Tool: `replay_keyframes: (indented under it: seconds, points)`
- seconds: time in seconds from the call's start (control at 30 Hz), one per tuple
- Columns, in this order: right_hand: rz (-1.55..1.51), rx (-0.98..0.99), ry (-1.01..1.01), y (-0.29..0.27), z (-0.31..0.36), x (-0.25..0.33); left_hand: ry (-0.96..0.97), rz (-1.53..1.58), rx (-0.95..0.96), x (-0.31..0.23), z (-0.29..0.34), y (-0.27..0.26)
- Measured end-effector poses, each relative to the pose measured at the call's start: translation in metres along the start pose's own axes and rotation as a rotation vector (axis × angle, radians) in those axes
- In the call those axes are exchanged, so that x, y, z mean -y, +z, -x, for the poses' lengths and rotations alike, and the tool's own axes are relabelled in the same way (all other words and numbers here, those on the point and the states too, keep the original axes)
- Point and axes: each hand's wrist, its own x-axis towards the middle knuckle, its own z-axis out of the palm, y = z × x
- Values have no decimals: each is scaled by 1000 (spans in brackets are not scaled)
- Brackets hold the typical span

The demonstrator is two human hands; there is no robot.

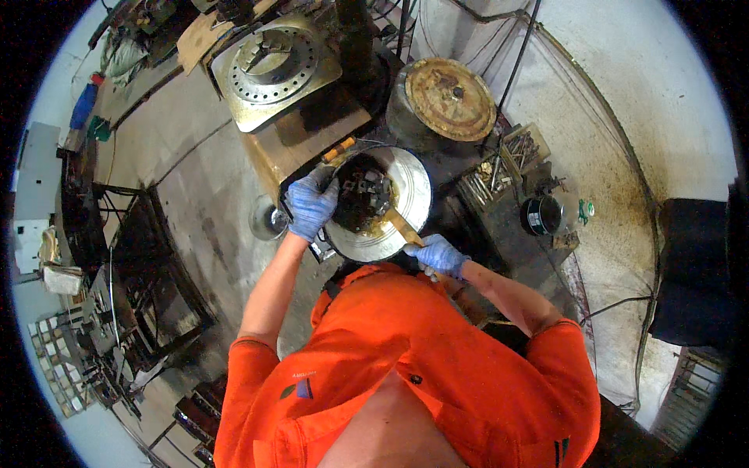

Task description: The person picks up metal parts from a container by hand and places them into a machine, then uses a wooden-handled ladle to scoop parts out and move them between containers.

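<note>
A round metal basin (417,187) sits in front of my body, with dark oily liquid and several small dark metal pieces (373,189) in it. My left hand (310,207), in a blue and white work glove, is closed over the basin's left rim. On the near right side, my gloved right hand (438,256) is closed around a flat brown tool (404,228). The tool slants over the rim, and its far end reaches the liquid beside the pieces; its exact kind is not clear. An orange handle (340,149) lies just beyond the basin's far left rim.
Beyond the basin stands a machine table (242,109) bearing a round chuck (275,58). A drum with a rusty lid (450,97) is to its right. The right-hand bench holds a box of metal rods (524,148) and a black round tin (541,215). Dark metal racks (148,265) line the left.
</note>
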Motion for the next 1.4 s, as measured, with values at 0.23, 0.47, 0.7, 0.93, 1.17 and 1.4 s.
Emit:
replay_keyframes:
  seconds: [0.23,0.47,0.7,0.93,1.17,1.4]
  points:
    - [-135,150,60,9,3,11,1,-45,20,5,0,1]
    - [-811,545,149,-7,-7,-1,-10,49,-74,29,-7,0]
    - [-643,326,90,-8,-2,6,53,-101,-27,11,-5,-6]
    - [-297,147,-107,7,8,3,23,9,-57,27,-2,-6]
    - [-141,25,-48,7,8,-8,-27,4,-16,17,-3,-8]
    - [-185,135,-35,13,-6,-8,-9,99,-51,25,-8,-7]
